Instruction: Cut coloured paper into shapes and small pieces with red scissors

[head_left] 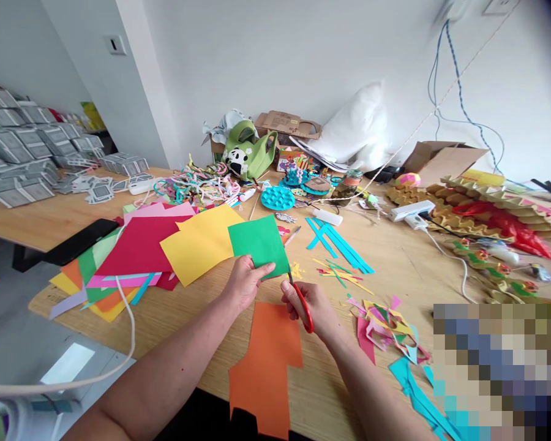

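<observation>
A square of green paper [257, 241] is pinched in my left hand [245, 280], thumb on top, above the wooden table. My right hand [308, 304] grips red-handled scissors [305, 309], whose blades meet the green paper's right edge near its lower corner. Below my hands lies orange paper [266, 361], reaching over the table's near edge. Yellow paper [202, 242] and a red sheet [140, 245] lie to the left, on a pile of coloured sheets.
Blue paper strips [344, 245] and thin cut slivers [342, 272] lie beyond my right hand. Coloured scraps [386, 327] sit farther right. A white power strip [411, 211] and egg cartons [463, 208] stand back right. A white cable [131, 331] hangs at the left edge.
</observation>
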Demonstrator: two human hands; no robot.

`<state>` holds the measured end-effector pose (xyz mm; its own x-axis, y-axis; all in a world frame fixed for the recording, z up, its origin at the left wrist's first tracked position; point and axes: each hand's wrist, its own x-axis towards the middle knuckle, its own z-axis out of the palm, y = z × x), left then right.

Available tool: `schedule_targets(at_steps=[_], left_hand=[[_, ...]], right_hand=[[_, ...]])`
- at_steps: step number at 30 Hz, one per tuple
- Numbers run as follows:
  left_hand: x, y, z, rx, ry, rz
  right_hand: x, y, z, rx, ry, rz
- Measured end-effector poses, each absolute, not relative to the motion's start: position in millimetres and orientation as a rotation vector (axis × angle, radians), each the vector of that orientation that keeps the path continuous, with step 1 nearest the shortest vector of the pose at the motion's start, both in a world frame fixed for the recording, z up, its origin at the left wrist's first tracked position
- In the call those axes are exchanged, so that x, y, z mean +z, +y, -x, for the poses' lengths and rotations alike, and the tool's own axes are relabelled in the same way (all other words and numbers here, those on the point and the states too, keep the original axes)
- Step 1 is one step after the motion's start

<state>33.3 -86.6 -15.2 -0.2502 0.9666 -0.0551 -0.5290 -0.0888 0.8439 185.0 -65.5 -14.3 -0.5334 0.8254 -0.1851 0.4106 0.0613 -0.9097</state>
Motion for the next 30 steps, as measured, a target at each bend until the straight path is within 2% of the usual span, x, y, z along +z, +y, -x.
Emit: schedule_targets(at_steps=[30], left_hand=[[-17.5,-86.4,-34.1,1.620,0.887,-0.626]], right_hand=[[-15.5,-64.6,-184.2,1.454,-1.962,1.309]])
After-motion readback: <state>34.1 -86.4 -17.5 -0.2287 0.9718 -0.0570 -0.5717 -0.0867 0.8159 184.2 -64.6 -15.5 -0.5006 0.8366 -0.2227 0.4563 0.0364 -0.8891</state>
